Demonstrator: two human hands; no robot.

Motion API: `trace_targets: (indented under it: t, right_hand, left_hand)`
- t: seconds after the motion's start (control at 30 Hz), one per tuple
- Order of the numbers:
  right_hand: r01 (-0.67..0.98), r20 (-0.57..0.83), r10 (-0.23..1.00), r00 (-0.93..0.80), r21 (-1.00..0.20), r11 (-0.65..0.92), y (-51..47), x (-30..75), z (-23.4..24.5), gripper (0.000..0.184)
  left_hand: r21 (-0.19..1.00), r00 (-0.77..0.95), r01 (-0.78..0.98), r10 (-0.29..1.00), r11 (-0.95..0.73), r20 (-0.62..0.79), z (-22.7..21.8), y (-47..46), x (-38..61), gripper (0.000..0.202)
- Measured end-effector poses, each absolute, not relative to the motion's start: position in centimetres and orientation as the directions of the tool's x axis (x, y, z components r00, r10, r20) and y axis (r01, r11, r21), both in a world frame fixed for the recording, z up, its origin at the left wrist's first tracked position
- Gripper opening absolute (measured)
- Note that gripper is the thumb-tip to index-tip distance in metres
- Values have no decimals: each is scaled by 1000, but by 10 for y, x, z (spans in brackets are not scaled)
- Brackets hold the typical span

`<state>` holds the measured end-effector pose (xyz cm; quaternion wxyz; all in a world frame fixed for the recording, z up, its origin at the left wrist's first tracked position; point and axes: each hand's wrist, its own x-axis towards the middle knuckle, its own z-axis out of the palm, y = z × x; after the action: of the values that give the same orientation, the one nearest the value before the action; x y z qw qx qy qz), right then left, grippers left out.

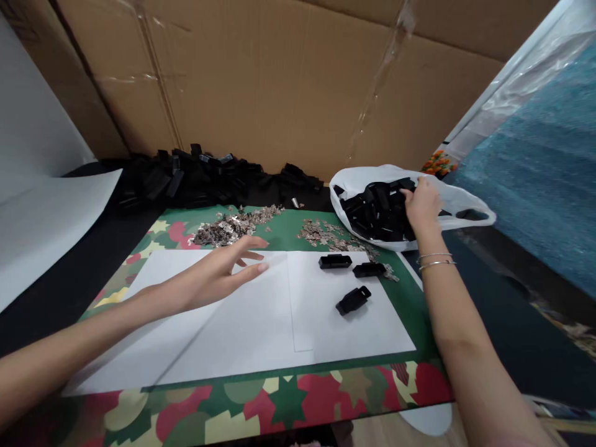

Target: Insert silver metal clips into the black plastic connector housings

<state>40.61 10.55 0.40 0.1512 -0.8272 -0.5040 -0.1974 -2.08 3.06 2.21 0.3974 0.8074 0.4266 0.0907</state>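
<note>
My left hand (233,267) hovers over the white paper (223,323) with its fingers apart and nothing in them. On the right, my right hand (424,205) reaches into a white plastic bag (367,172) full of black plastic pieces (377,211). Its thumb and fingers close around a black piece at the top of the heap; part of the grip is hidden. Three similar black plastic pieces lie apart on the paper's right side: one at the back (335,261), one by the paper's edge (369,269) and one closer to me (354,300).
Small silvery metal pieces lie in a left pile (228,228) and a right pile (321,233). A long heap of black parts (186,177) runs along the cardboard wall (279,87). Beneath the paper is a green patterned sheet (261,403). Blue wrapped material (535,149) stands right.
</note>
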Motion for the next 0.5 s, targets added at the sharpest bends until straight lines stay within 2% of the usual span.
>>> trace_targets:
  t: [0.13, 0.33, 0.43, 0.47, 0.5]
  right_hand:
    - [941, 479, 823, 304, -14, -339, 120, 414, 1, 33]
    - [981, 308, 935, 176, 27, -193, 96, 400, 39, 26]
    - [1000, 111, 993, -30, 9, 29, 71, 359, 47, 19]
    - [982, -89, 978, -186, 6, 188, 63, 342, 45, 22]
    - [959, -224, 936, -271, 25, 284, 57, 325, 41, 23]
  left_hand:
    - [718, 616, 606, 773, -343, -151, 18, 33, -20, 44]
    - [692, 657, 609, 735, -387, -167, 15, 31, -17, 38]
    - [682, 678, 612, 709, -400, -194, 14, 30, -15, 35]
    - [680, 686, 610, 699, -405, -199, 14, 29, -15, 34]
    - [681, 693, 607, 692, -410, -201, 14, 29, -15, 33]
